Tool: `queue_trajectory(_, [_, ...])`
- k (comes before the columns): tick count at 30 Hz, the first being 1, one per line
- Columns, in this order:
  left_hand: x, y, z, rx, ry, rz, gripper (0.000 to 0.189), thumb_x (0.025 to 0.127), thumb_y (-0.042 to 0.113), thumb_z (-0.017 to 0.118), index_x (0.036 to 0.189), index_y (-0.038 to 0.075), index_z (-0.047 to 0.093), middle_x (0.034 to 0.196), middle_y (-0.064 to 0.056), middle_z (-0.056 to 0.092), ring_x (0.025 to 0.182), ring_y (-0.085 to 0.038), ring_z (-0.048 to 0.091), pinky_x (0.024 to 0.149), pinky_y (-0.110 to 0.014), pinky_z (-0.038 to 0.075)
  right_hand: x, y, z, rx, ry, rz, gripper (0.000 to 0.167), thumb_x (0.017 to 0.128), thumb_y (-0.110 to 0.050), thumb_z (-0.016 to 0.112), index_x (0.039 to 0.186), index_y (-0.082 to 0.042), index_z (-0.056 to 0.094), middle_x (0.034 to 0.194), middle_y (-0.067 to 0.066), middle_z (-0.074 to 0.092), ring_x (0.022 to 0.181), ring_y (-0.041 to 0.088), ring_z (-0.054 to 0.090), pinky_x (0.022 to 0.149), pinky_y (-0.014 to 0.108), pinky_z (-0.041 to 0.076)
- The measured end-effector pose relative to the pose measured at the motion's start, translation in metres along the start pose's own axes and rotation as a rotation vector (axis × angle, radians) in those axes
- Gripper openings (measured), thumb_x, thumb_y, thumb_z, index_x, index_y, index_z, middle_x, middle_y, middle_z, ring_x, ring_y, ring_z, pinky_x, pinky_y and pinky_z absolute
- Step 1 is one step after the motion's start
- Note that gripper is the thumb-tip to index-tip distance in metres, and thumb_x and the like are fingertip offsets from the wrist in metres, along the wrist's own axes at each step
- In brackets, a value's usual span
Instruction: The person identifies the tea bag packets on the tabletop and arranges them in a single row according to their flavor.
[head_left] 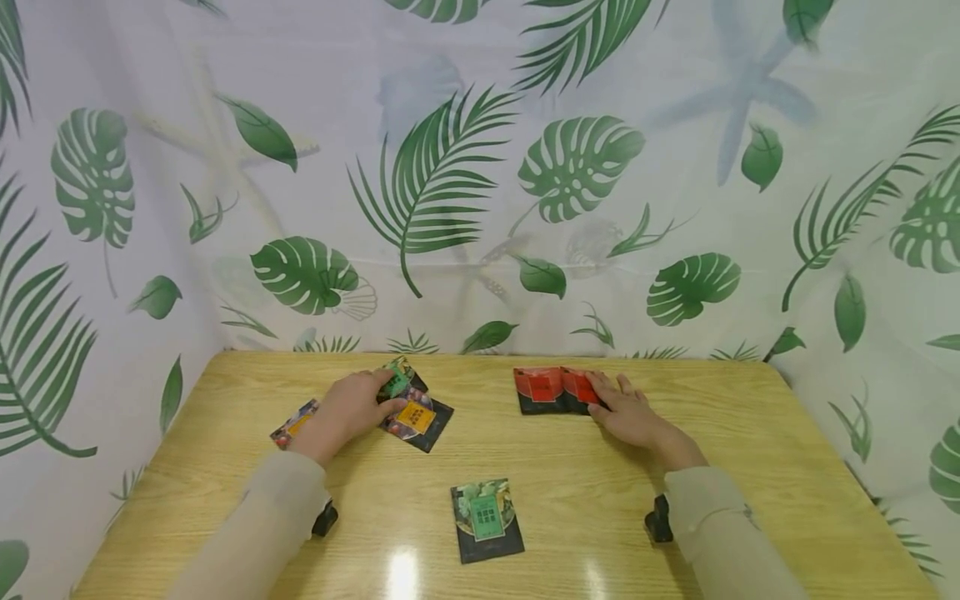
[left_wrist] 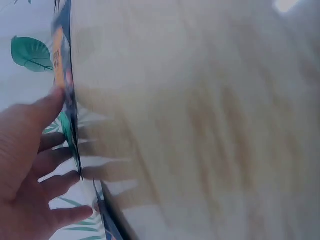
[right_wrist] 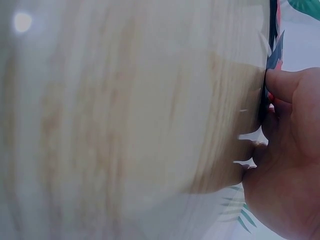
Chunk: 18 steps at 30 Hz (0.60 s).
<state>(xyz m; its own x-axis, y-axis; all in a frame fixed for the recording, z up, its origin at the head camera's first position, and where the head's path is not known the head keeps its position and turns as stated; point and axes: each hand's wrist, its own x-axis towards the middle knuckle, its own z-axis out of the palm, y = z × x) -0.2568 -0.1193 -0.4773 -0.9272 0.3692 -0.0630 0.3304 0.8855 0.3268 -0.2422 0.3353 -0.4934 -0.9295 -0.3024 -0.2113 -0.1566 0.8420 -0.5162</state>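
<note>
My left hand [head_left: 351,414] lies over two overlapping flat packets at the back left of the table. Its thumb touches a dark packet with an orange label [head_left: 417,418], and its extended fingers rest on a green-labelled packet [head_left: 397,380] partly beneath that one. In the left wrist view the fingers [left_wrist: 60,185] are spread along the packets. At the back right, my right hand [head_left: 630,414] touches the right one of two red-and-black packets, its fingers loosely spread over the edge. That right packet [head_left: 574,386] abuts or overlaps the left red packet [head_left: 537,392].
Another orange-labelled packet [head_left: 296,423] lies left of my left wrist, partly covered by it. A green-labelled packet [head_left: 487,523] lies flat at the front middle. The wooden table [head_left: 570,467] meets a leaf-patterned cloth [head_left: 465,308] at its back edge.
</note>
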Motion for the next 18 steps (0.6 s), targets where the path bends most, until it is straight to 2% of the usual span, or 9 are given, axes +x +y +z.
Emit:
queue_trajectory(4, [-0.001, -0.001, -0.002, -0.054, -0.055, 0.014, 0.070, 0.102, 0.041, 0.070, 0.159, 0.006, 0.047, 0.155, -0.030, 0.051, 0.141, -0.050, 0.052, 0.116, -0.063, 0.045, 0.000, 0.001, -0.001, 0.004, -0.001, -0.005, 0.067, 0.113, -0.026, 0.047, 0.167, 0.002, 0.019, 0.172, 0.032, 0.014, 0.156, 0.063, -0.001, 0.121, 0.079, 0.001])
queue_trajectory(6, [0.000, -0.002, -0.003, -0.085, -0.066, 0.014, 0.070, 0.102, 0.042, 0.069, 0.160, 0.008, 0.047, 0.157, -0.029, 0.050, 0.142, -0.050, 0.051, 0.116, -0.063, 0.044, -0.001, 0.000, -0.002, 0.009, 0.003, -0.008, 0.067, 0.113, -0.026, 0.048, 0.167, 0.002, 0.020, 0.171, 0.032, 0.014, 0.155, 0.063, -0.001, 0.121, 0.079, 0.001])
queue_trajectory(8, [0.001, -0.003, -0.002, -0.097, -0.060, 0.016, 0.067, 0.105, 0.043, 0.063, 0.159, 0.008, 0.047, 0.157, -0.028, 0.051, 0.143, -0.049, 0.051, 0.117, -0.062, 0.043, -0.002, 0.000, -0.002, 0.007, 0.009, -0.010, 0.067, 0.113, -0.026, 0.048, 0.167, 0.002, 0.021, 0.171, 0.032, 0.015, 0.155, 0.063, 0.000, 0.121, 0.079, 0.002])
queue_trajectory(11, [0.004, -0.002, 0.002, -0.096, -0.028, 0.024, 0.059, 0.110, 0.042, 0.055, 0.157, 0.007, 0.051, 0.152, -0.024, 0.058, 0.138, -0.045, 0.057, 0.115, -0.060, 0.046, -0.002, 0.000, -0.001, -0.004, 0.015, -0.016, 0.066, 0.113, -0.026, 0.047, 0.167, 0.002, 0.021, 0.171, 0.032, 0.015, 0.155, 0.064, 0.000, 0.121, 0.079, 0.003])
queue_trajectory(13, [0.007, -0.001, 0.005, -0.085, 0.008, 0.033, 0.053, 0.111, 0.039, 0.053, 0.154, 0.007, 0.055, 0.144, -0.022, 0.065, 0.126, -0.041, 0.066, 0.111, -0.058, 0.050, -0.001, 0.000, 0.000, -0.005, 0.017, -0.022, 0.066, 0.113, -0.026, 0.047, 0.166, 0.003, 0.021, 0.171, 0.032, 0.015, 0.155, 0.064, 0.000, 0.121, 0.079, 0.003])
queue_trajectory(15, [0.011, 0.001, 0.008, -0.089, 0.024, 0.036, 0.050, 0.111, 0.036, 0.054, 0.152, 0.008, 0.058, 0.122, -0.019, 0.075, 0.100, -0.034, 0.073, 0.102, -0.053, 0.056, -0.002, 0.001, 0.000, 0.002, 0.018, -0.027, 0.067, 0.112, -0.026, 0.047, 0.166, 0.003, 0.020, 0.171, 0.033, 0.015, 0.155, 0.065, 0.000, 0.121, 0.080, 0.002])
queue_trajectory(17, [0.014, 0.003, 0.009, -0.099, 0.033, 0.031, 0.047, 0.111, 0.034, 0.056, 0.150, 0.009, 0.060, 0.097, -0.015, 0.075, 0.074, -0.024, 0.065, 0.091, -0.046, 0.057, -0.001, 0.002, 0.000, 0.013, 0.022, -0.029, 0.067, 0.112, -0.025, 0.047, 0.166, 0.004, 0.021, 0.171, 0.033, 0.015, 0.155, 0.065, -0.001, 0.121, 0.080, 0.002])
queue_trajectory(18, [0.016, 0.005, 0.010, -0.100, 0.041, 0.030, 0.046, 0.110, 0.035, 0.057, 0.149, 0.009, 0.062, 0.095, -0.013, 0.075, 0.068, -0.020, 0.059, 0.088, -0.044, 0.055, -0.001, 0.002, 0.000, 0.015, 0.024, -0.030, 0.067, 0.112, -0.025, 0.047, 0.166, 0.004, 0.021, 0.170, 0.033, 0.015, 0.154, 0.065, 0.000, 0.120, 0.080, 0.002])
